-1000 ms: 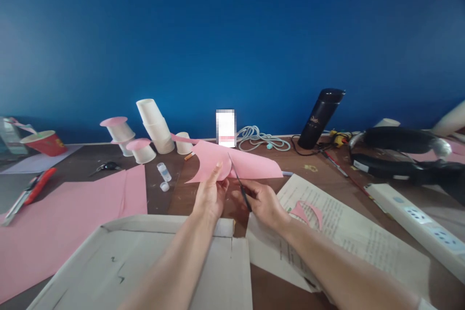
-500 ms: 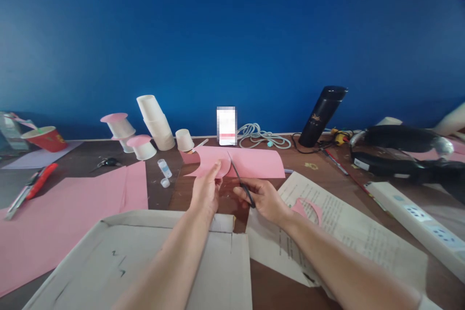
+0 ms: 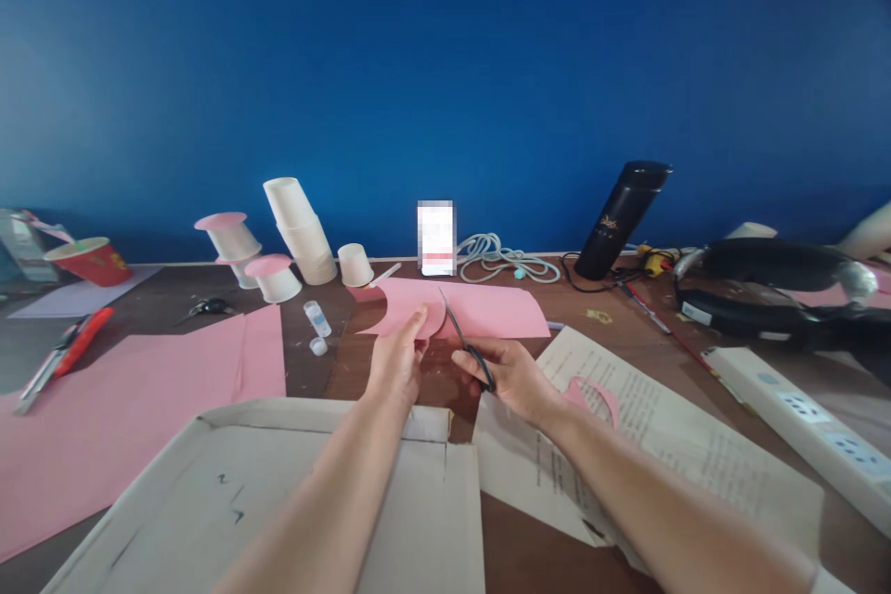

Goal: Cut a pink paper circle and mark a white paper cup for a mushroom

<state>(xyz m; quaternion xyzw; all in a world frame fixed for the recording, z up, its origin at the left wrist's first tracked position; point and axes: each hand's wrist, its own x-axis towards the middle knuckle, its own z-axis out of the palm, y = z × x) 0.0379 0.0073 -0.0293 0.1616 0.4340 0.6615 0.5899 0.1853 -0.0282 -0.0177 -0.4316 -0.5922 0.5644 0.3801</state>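
My left hand (image 3: 400,353) pinches a pink sheet of paper (image 3: 497,311), thumb on top, fingers beneath. That sheet has a curved cut running in from its near edge, just right of my thumb. My right hand (image 3: 508,369) grips a pair of black-handled scissors (image 3: 480,365) by the handles. The blades reach up and to the left into the sheet, along the curve. A curved pink paper offcut (image 3: 607,397) lies on a printed page (image 3: 661,445) beside my right wrist.
A white cardboard piece (image 3: 278,483) lies under my left forearm, with pink sheets (image 3: 160,390) and a box cutter (image 3: 70,353) on the left. Paper cups (image 3: 303,232), a phone (image 3: 437,237) and a black flask (image 3: 619,221) stand along the wall. A power strip (image 3: 800,418) lies at right.
The scissors and my right hand have shifted slightly to the right along the pink sheet. My left hand keeps its pinch. The whole view has moved a little.
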